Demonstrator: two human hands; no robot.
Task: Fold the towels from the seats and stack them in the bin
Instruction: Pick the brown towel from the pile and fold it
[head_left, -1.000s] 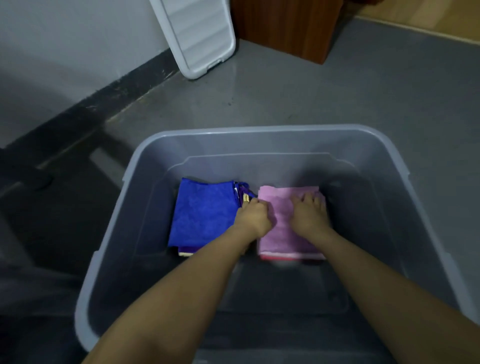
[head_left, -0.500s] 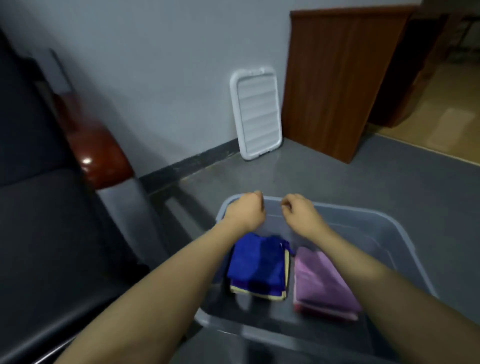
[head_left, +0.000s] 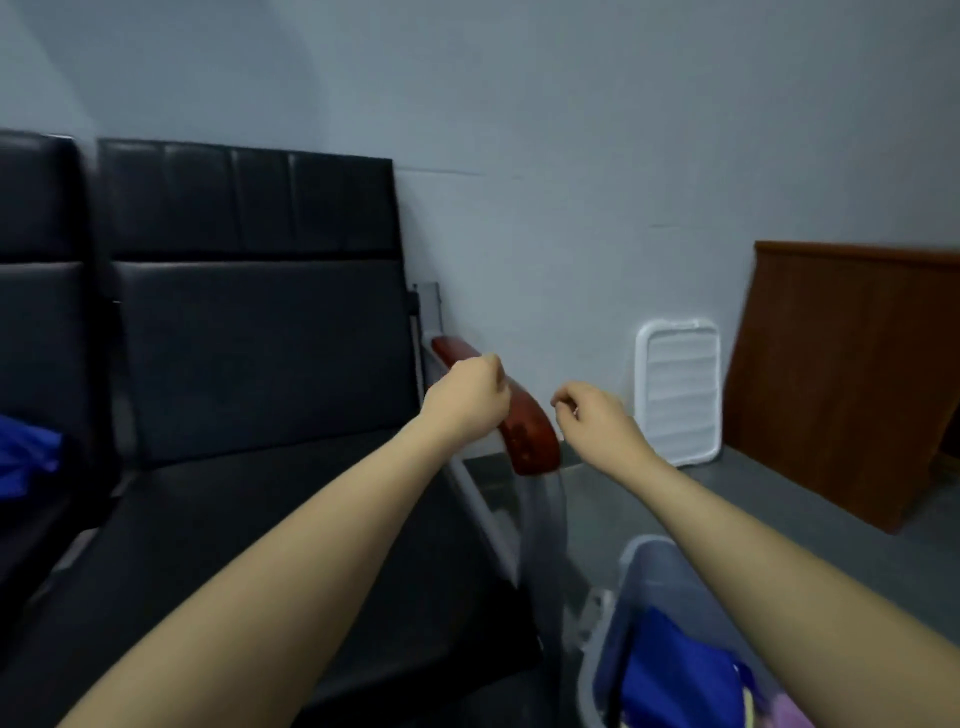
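Both hands hang in the air in front of me, holding nothing. My left hand (head_left: 467, 397) is curled into a loose fist in front of the red armrest (head_left: 519, 431). My right hand (head_left: 597, 415) has its fingers loosely curled, just right of that armrest. The grey plastic bin (head_left: 618, 639) sits at the bottom right beside the seats, with a folded blue towel (head_left: 675, 675) and a sliver of pink towel (head_left: 789, 714) inside. Another blue towel (head_left: 26, 449) lies crumpled on the far-left black seat (head_left: 31, 519), cut off by the frame edge.
A row of black padded seats (head_left: 249, 509) fills the left half. The bin's white lid (head_left: 678, 389) leans on the grey wall. A brown wooden panel (head_left: 841, 374) stands at the right on the grey floor (head_left: 727, 519).
Both hands lifted out of the bin, leaving the pink towel beside the blue stack. My view swung up and left from the bin to the seats.
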